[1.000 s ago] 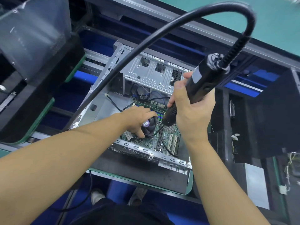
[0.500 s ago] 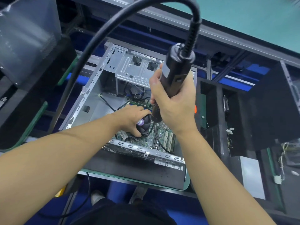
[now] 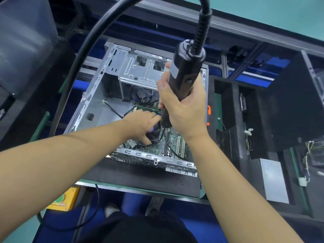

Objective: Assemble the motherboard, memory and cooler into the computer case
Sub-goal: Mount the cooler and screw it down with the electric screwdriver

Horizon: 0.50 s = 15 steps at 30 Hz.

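1. Computer case [image 3: 108, 111] is lying open on its side on the dark mat [image 3: 140, 179], on the desk [image 3: 122, 187] right in front of you. A yellow box [image 3: 64, 199] sits low on your left, under the desk edge.
2. Just past the case's near metal rail, the motherboard [image 3: 157, 149] lies flat in the near right part of the case.
3. Your left hand [image 3: 142, 123] is on the cooler [image 3: 155, 135], which sits on the motherboard. Your thumb is hooked on its near edge, your fingers are draped over the top, and your index finger points at the driver's tip.
4. Your right hand [image 3: 182, 109] is wrapped tight round the black electric screwdriver [image 3: 185, 71]. It's nearly upright, nose down by the cooler's right edge. Can't tell if the bit is on a screw, your hands hide it.
5. The thick cable [image 3: 84, 55] loops out of the driver's top and swings over to your left.
6. Farthest back is the silver drive cage [image 3: 140, 71] at the case's far end, with black foam trays [image 3: 228, 102] off to your right.
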Each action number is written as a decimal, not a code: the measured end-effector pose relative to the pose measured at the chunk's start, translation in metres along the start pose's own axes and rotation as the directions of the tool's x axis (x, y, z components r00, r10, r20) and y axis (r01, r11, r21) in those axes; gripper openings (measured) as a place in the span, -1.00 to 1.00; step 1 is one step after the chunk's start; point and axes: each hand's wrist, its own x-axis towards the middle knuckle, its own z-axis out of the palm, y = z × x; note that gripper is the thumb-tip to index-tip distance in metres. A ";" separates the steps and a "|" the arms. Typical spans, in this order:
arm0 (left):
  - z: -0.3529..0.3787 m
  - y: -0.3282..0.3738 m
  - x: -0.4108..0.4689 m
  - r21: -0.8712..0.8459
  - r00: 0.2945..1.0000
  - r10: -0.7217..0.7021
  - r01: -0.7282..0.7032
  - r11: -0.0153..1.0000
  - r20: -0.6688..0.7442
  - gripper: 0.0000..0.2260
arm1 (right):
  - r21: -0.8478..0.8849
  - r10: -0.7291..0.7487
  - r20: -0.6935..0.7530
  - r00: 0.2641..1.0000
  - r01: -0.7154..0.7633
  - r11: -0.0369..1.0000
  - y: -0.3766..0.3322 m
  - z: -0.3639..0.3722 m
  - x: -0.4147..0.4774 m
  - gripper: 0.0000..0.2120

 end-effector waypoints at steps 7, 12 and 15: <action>-0.001 0.000 0.001 -0.032 1.000 -0.004 0.004 0.999 -0.006 -0.31 | 0.001 0.002 -0.012 1.000 -0.002 1.000 0.003 -0.001 -0.003 -0.79; 0.004 -0.002 0.003 -0.061 0.999 -0.009 0.006 0.998 -0.043 -0.35 | -0.005 -0.004 -0.027 1.000 0.004 1.000 0.005 -0.001 -0.002 -0.81; 0.005 -0.002 0.003 -0.061 0.999 -0.018 0.015 0.998 -0.049 -0.36 | -0.008 0.001 -0.057 0.998 -0.002 1.000 0.007 -0.002 -0.002 -0.82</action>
